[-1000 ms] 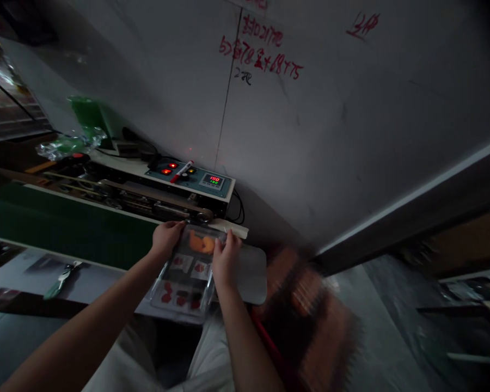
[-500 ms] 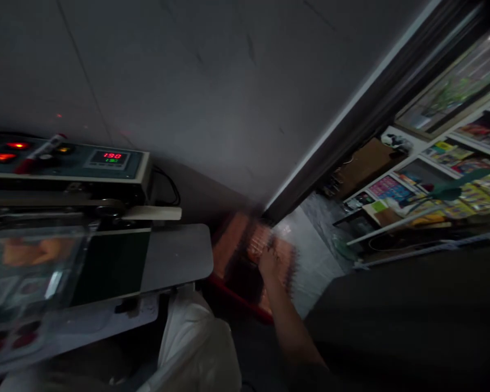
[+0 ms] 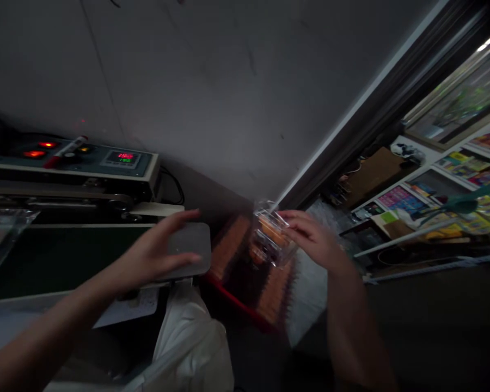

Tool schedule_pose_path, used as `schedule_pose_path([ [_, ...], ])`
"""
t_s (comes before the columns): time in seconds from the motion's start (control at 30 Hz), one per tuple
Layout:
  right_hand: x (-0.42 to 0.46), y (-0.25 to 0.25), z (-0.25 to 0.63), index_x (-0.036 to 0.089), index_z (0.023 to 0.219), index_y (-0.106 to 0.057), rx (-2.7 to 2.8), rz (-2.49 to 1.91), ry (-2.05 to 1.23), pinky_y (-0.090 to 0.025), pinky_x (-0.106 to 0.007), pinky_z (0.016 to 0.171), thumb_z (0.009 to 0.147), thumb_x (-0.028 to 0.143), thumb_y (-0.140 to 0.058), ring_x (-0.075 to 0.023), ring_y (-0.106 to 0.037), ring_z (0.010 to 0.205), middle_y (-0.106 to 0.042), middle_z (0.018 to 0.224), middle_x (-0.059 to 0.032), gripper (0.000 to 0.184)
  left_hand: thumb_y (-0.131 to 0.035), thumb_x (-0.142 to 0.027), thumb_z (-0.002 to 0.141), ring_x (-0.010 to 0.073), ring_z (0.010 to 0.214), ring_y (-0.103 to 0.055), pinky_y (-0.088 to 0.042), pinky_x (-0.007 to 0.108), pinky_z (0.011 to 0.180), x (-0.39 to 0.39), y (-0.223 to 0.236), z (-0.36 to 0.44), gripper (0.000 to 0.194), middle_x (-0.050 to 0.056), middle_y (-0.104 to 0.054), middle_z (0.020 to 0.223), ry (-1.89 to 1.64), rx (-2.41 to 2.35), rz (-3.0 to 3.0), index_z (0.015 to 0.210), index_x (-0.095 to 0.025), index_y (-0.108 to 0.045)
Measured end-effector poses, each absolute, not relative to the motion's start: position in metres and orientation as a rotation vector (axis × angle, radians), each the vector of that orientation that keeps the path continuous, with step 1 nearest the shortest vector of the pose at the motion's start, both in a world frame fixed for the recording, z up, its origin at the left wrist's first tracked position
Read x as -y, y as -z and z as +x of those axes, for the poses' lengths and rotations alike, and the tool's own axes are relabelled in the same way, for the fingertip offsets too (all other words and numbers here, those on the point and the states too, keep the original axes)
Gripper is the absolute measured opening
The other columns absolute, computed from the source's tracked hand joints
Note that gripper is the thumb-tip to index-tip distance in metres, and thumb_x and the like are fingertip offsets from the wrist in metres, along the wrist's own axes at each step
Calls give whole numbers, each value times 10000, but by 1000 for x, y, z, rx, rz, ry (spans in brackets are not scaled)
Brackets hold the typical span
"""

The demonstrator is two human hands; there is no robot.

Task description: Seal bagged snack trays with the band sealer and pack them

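Note:
My right hand (image 3: pixel 316 239) pinches the edge of a clear plastic package (image 3: pixel 273 231) with orange-brown contents, which I cannot name in the dim light. It is held above a red crate (image 3: pixel 245 306) in which similar orange-brown packs stand in rows. My left hand (image 3: pixel 159 250) is empty, thumb and fingers spread, over the right end of a band sealer's dark green conveyor belt (image 3: pixel 90 250) and the metal plate (image 3: pixel 202 245) there. Another clear package (image 3: pixel 0 239) lies on the belt at the far left, partly cut off.
The band sealer's control box (image 3: pixel 139 169) shows lit switches and a digital display, with a marker pen (image 3: pixel 67 151) lying on top. White cloth (image 3: pixel 196 332) bulges below the plate. A wall (image 3: pixel 208 109) rises behind; stocked shelves (image 3: pixel 445 174) stand at right.
My right hand has come up out of the crate with a package. My left hand has entered over the belt's end. The package on the belt has shifted left.

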State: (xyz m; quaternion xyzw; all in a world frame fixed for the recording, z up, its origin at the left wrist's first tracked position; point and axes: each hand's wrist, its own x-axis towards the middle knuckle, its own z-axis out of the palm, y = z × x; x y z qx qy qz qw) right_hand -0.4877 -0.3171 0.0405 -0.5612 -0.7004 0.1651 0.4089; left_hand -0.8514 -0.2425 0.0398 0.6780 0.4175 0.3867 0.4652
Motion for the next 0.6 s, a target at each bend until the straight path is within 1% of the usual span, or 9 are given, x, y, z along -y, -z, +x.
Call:
schedule_pose_path([
  [0.07,316,-89,-513,241,771,-757,1823,-1328,-506,-522,-474,962,857,563,-689,-250,-674,1091,-741,1144,-74,340,-987,-329,314,387,1341,-531,-416,460,1154,234,-57,-815,938,87,-636,1407,-935,-808,1677,1213,-263,-729],
  [0.1,311,-102,-528,235,756,-752,1807,-1283,-546,-528,-476,954,829,573,-720,-251,-683,1064,-753,1098,-69,347,-984,-315,340,385,1312,-554,-457,457,1107,231,-61,-805,908,102,-648,1383,-919,-734,1650,1206,-240,-722],
  [0.17,295,-101,-560,222,818,-742,1636,-1159,-603,-559,-463,908,834,571,-714,-243,-707,995,-760,1048,-67,350,-941,-360,485,355,1128,-659,-559,418,918,226,-59,-804,684,113,-727,1187,-922,-706,1541,1114,-196,-729],
  [0.23,271,-69,-593,214,1034,-702,1363,-1029,-677,-602,-425,808,913,564,-599,-231,-731,932,-751,1107,-86,385,-869,-432,620,290,879,-703,-563,341,704,224,-43,-822,482,88,-744,945,-990,-830,1376,999,-175,-719],
  [0.27,259,-45,-611,212,1172,-647,1241,-991,-741,-614,-406,760,950,558,-526,-231,-740,924,-737,1167,-105,429,-852,-466,643,260,785,-693,-538,309,629,224,-33,-835,455,72,-730,862,-1039,-919,1290,960,-173,-707],
  [0.33,237,6,-649,191,1357,-515,1156,-968,-904,-621,-389,738,946,523,-539,-244,-747,939,-732,1191,-139,529,-867,-509,616,227,709,-672,-509,277,571,224,-11,-863,505,54,-718,816,-1102,-1062,1143,950,-177,-685],
  [0.37,230,31,-668,182,1406,-461,1147,-958,-955,-620,-396,795,931,496,-578,-247,-742,984,-736,1183,-143,581,-885,-518,586,223,716,-674,-517,273,579,225,-1,-875,548,55,-724,837,-1110,-1096,1085,962,-177,-678],
  [0.5,217,91,-729,172,1497,-309,1085,-960,-847,-574,-410,953,948,425,-563,-228,-703,1107,-709,1226,-154,656,-935,-522,521,187,782,-686,-553,250,650,219,26,-910,643,45,-725,928,-1166,-1096,896,987,-179,-653],
  [0.6,216,101,-746,174,1398,-434,1075,-1055,-721,-569,-386,939,935,417,-566,-223,-682,1123,-685,1257,-156,540,-942,-530,487,121,650,-630,-492,195,555,208,36,-924,613,6,-685,807,-1246,-1175,766,891,-177,-645],
])
